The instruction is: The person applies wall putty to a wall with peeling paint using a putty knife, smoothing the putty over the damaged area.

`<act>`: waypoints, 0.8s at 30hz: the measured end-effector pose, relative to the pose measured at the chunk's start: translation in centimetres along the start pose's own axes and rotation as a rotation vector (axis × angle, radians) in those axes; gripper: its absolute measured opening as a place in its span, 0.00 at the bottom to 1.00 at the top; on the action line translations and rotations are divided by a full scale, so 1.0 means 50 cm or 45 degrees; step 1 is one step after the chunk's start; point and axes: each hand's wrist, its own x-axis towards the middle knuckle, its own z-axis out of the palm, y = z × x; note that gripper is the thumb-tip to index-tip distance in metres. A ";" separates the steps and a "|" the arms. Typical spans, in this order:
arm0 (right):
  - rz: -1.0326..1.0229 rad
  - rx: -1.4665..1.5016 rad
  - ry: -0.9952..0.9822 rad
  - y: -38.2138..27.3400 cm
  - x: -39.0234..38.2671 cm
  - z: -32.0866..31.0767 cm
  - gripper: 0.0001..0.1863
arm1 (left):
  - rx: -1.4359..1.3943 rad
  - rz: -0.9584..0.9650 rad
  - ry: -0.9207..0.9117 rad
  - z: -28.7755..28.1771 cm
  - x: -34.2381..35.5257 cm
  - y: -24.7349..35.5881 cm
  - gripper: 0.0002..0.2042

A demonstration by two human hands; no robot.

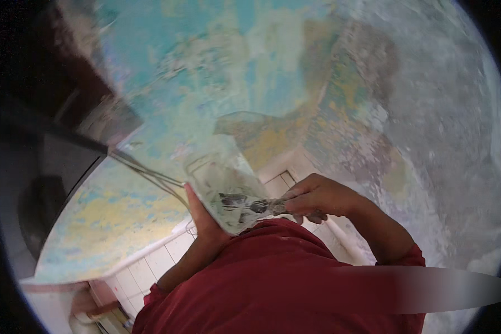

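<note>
Near our red shirt point(295, 278), our left hand point(207, 221) held a cloudy tray point(220, 170) by its left edge, while our right hand point(324, 195) closed its fingers on what seemed a scraper point(274, 207) at its right side. Hard pressing, we judged, could tip that one-sided hold.

The head-worn fisheye looks down from close above the red shirt point(278, 284).
</note>
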 end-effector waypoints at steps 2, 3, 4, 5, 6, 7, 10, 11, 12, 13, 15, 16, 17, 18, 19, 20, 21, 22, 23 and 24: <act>0.007 0.207 0.015 0.049 0.007 0.007 0.16 | -0.154 -0.024 -0.054 0.007 -0.004 0.000 0.41; 0.012 0.387 -0.010 0.061 0.005 0.015 0.15 | -0.318 -0.007 -0.088 0.011 -0.008 0.001 0.41; 0.022 0.479 0.031 0.065 -0.003 0.023 0.15 | -0.099 -0.003 0.019 0.013 -0.009 0.000 0.42; 0.021 0.493 0.051 0.085 -0.008 0.026 0.15 | -0.097 -0.025 0.012 0.015 -0.009 -0.003 0.42; -0.037 0.620 0.001 0.110 0.001 0.040 0.14 | 0.013 -0.041 0.126 0.014 -0.014 0.008 0.41; -0.096 0.746 -0.048 0.125 0.005 0.054 0.15 | 0.125 -0.055 0.239 0.010 -0.019 0.019 0.40; -0.121 0.925 -0.047 0.133 -0.001 0.078 0.16 | 0.001 -0.073 0.139 -0.044 -0.028 0.019 0.37; -0.168 1.023 -0.071 0.143 -0.002 0.084 0.18 | 0.004 -0.082 0.136 -0.060 -0.026 0.016 0.37; -0.165 1.119 -0.058 0.149 -0.006 0.091 0.19 | 0.028 -0.048 0.077 -0.072 -0.021 0.013 0.36; -0.171 1.126 -0.048 0.149 -0.008 0.092 0.19 | 0.052 -0.016 0.017 -0.081 -0.016 0.012 0.35; -0.259 1.163 -0.075 0.154 -0.013 0.098 0.19 | 0.008 -0.077 0.096 -0.072 -0.001 0.011 0.34; -0.264 1.176 -0.051 0.151 -0.014 0.100 0.19 | -0.036 -0.119 0.180 -0.065 0.006 0.009 0.34; -0.254 1.141 -0.034 0.143 -0.018 0.099 0.17 | -0.033 -0.148 0.174 -0.057 0.007 0.004 0.34; -0.241 1.106 -0.016 0.138 -0.023 0.098 0.16 | -0.010 -0.148 0.159 -0.048 0.007 -0.001 0.34; -0.244 1.119 0.010 0.138 -0.029 0.099 0.16 | 0.012 -0.147 0.144 -0.038 0.006 -0.006 0.35; -0.257 1.104 0.012 0.134 -0.028 0.103 0.16 | -0.028 -0.170 0.197 -0.025 0.005 -0.001 0.36; -0.269 1.087 0.013 0.132 -0.030 0.107 0.16 | -0.028 -0.188 0.191 -0.023 0.006 -0.002 0.36; -0.270 1.093 0.028 0.131 -0.033 0.112 0.16 | -0.008 -0.235 0.152 -0.022 0.006 -0.003 0.36; -0.283 1.089 0.043 0.128 -0.035 0.116 0.16 | 0.011 -0.275 0.113 -0.022 0.007 -0.002 0.37; -0.295 1.086 0.056 0.127 -0.035 0.118 0.17 | 0.009 -0.280 0.110 -0.031 0.009 -0.003 0.37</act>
